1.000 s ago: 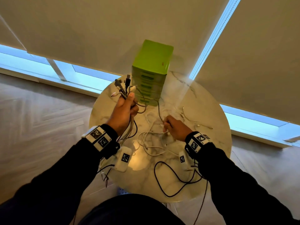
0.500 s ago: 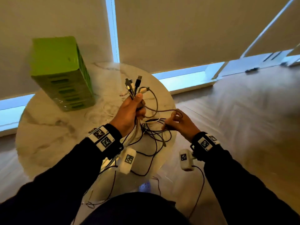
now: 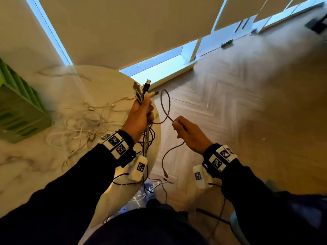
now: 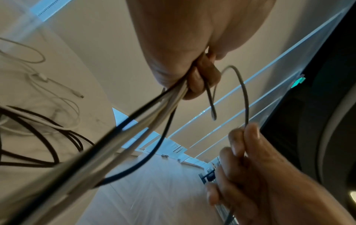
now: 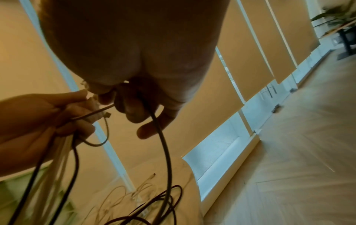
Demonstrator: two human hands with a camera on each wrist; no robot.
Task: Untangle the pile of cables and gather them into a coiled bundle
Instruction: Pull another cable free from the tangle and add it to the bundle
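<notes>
My left hand (image 3: 141, 114) (image 4: 194, 76) (image 5: 63, 118) grips a bundle of cables (image 3: 141, 91) upright, with several plugs sticking out above the fist and the black and white strands (image 4: 134, 121) hanging below. A grey braided cable (image 3: 165, 106) (image 4: 244, 94) (image 5: 165, 146) loops out of that fist to my right hand (image 3: 185, 131) (image 4: 242, 152) (image 5: 134, 109), which pinches it over the floor, right of the table edge. Its free end (image 3: 165, 172) dangles below. A tangle of white cables (image 3: 83, 124) (image 5: 123, 196) lies on the round marble table (image 3: 53, 165).
A green drawer box (image 3: 16, 110) stands on the table at the far left. Roller blinds and low windows (image 3: 159, 64) run behind the table. Wooden herringbone floor (image 3: 247, 103) spreads to the right. Dark cables (image 5: 154, 202) lie near the table's edge.
The head view swung right, so the green box slid to the left edge. My right hand moved right off the table, drawing the grey cable out into a taller loop.
</notes>
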